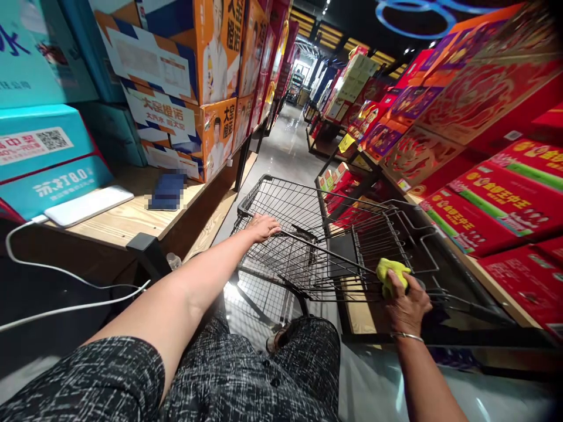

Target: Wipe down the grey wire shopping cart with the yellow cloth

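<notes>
A dark wire shopping cart (290, 258) stands in front of me, tilted in the view. My left hand (264, 227) is closed over the near left corner of its top rim. A crumpled yellow-green cloth (391, 274) is in my right hand (407, 302), pressed against the cart's near right corner. The right fingers are bent around the cloth and partly hide the frame there. Wire mesh fills the cart's sides, and the grey floor shows through it.
On the left, a wooden shelf (132, 221) bears stacked orange boxes (219, 138), blue boxes (48, 152), a white power bank-like slab (90, 205) with a cable, and a blurred dark blue item (167, 191). Red boxes (484, 202) line the right shelf. An aisle (285, 138) runs ahead.
</notes>
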Demonstrator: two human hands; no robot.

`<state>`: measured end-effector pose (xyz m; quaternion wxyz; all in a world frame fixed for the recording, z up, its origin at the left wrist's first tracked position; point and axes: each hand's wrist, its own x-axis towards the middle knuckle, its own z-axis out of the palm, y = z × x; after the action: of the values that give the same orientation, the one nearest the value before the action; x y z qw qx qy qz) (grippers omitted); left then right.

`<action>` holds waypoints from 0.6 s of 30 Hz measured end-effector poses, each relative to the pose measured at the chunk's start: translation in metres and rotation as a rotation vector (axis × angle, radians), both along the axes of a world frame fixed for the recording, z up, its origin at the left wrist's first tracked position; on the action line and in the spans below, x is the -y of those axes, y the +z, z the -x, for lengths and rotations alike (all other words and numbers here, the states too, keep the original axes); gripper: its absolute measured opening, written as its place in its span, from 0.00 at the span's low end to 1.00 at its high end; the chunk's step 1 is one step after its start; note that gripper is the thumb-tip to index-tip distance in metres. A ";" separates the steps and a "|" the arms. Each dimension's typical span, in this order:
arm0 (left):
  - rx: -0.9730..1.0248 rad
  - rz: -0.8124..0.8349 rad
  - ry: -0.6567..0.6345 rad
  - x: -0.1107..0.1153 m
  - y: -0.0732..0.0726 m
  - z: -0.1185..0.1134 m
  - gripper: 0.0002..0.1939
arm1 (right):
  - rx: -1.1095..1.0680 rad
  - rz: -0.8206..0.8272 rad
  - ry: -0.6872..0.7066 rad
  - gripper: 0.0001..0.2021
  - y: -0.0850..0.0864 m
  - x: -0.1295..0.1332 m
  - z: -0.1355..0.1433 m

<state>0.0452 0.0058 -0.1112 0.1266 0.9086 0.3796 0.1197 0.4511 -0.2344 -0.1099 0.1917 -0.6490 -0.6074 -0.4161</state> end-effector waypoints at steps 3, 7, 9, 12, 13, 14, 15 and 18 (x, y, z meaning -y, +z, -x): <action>0.001 -0.009 0.004 -0.006 0.000 0.004 0.20 | -0.037 -0.055 -0.066 0.23 -0.004 0.002 -0.002; -0.022 -0.015 0.010 -0.019 0.002 0.017 0.21 | -0.109 -0.093 -0.045 0.25 -0.015 -0.024 0.040; -0.034 0.002 0.010 -0.024 0.005 0.023 0.21 | -0.127 -0.088 0.022 0.25 -0.020 -0.045 0.075; -0.085 0.005 0.042 -0.024 0.011 0.024 0.22 | -0.151 -0.028 0.124 0.24 -0.025 -0.083 0.135; -0.107 -0.002 0.049 -0.022 0.012 0.022 0.25 | -0.160 -0.005 0.141 0.25 -0.026 -0.096 0.155; -0.123 -0.013 0.047 -0.019 0.014 0.018 0.29 | -0.172 0.034 0.155 0.25 -0.026 -0.109 0.173; -0.125 -0.029 0.034 -0.015 0.015 0.013 0.34 | -0.183 0.087 0.173 0.25 -0.026 -0.121 0.190; -0.070 -0.068 -0.011 -0.002 0.015 -0.003 0.37 | -0.188 0.250 0.224 0.25 -0.023 -0.147 0.223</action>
<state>0.0483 0.0078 -0.0963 0.0829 0.9181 0.3746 0.0998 0.2283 -0.0878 -0.1325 0.2109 -0.6319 -0.7023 -0.2510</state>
